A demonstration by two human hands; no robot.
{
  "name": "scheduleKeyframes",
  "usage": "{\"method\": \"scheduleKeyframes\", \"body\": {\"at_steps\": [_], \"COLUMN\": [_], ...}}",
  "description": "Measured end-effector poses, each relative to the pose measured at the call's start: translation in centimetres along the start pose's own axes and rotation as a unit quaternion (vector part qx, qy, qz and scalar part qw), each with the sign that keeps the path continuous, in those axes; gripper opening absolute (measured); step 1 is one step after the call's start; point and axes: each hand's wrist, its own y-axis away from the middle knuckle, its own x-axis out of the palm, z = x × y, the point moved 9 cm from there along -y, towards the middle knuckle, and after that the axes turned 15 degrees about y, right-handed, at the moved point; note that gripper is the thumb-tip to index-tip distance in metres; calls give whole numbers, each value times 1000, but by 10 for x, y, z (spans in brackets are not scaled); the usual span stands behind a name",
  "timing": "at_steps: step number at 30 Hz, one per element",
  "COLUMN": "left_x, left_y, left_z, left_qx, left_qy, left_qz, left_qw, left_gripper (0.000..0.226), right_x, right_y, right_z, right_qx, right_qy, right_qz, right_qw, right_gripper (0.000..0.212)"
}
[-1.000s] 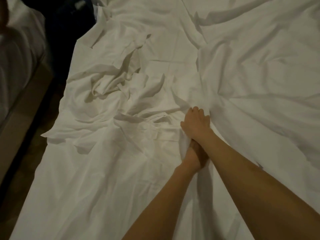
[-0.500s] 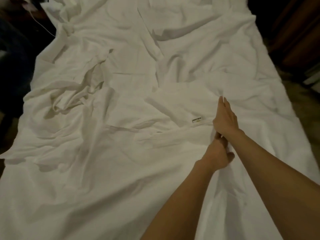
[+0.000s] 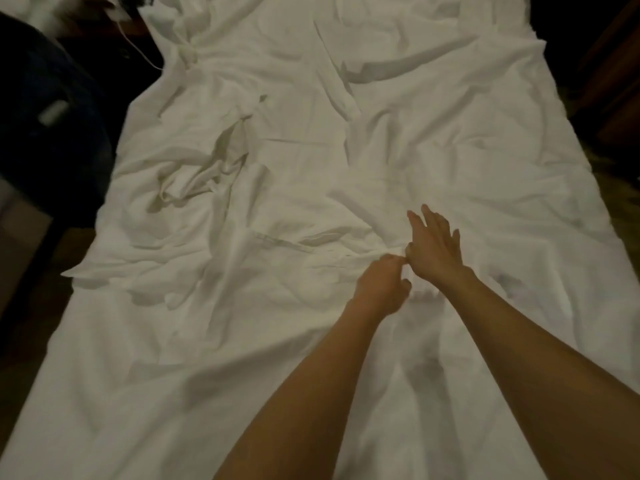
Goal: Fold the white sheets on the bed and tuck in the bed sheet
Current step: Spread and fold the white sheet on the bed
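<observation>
Rumpled white sheets (image 3: 207, 188) lie spread over the bed, bunched in folds at the centre left. Beneath them the smoother bed sheet (image 3: 156, 393) covers the near end of the bed. My left hand (image 3: 381, 289) has its fingers curled and pinches a fold of white sheet near the bed's middle. Just beyond it, touching it, my right hand (image 3: 433, 247) lies on the sheet with its fingers straight and spread.
A dark bulky object (image 3: 52, 116) stands off the bed's left side, with a thin white cable (image 3: 138, 50) by the far left corner. Dark wooden furniture (image 3: 609, 81) runs along the right. Floor (image 3: 31, 306) shows at the left edge.
The view has swung so the whole bed width shows. My right hand has spread its fingers flat over the sheet. My left hand has come out from under the right wrist, still pinching the fold.
</observation>
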Motion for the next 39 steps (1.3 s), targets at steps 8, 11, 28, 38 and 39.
{"method": "scheduleKeyframes", "body": {"at_steps": [8, 11, 28, 38, 39], "left_x": [-153, -195, -220, -270, -280], "left_y": [66, 92, 76, 81, 82], "left_z": [108, 160, 301, 252, 246], "left_qx": [-86, -125, -116, -24, -12], "left_qy": [-62, -56, 79, 102, 97], "left_qz": [-143, -172, -129, -129, -137], "left_qw": [984, 975, 982, 986, 986], "left_gripper": [41, 40, 39, 56, 57], "right_x": [10, 22, 84, 26, 17], "right_y": [32, 40, -22, -27, -28], "right_z": [146, 197, 375, 383, 386], "right_qx": [-96, -120, -112, -34, -33], "right_qy": [-26, -37, 2, -81, -98], "right_qz": [-20, -23, 59, -89, -103], "right_qw": [995, 992, 992, 992, 989], "right_gripper": [57, 53, 43, 52, 55]}}
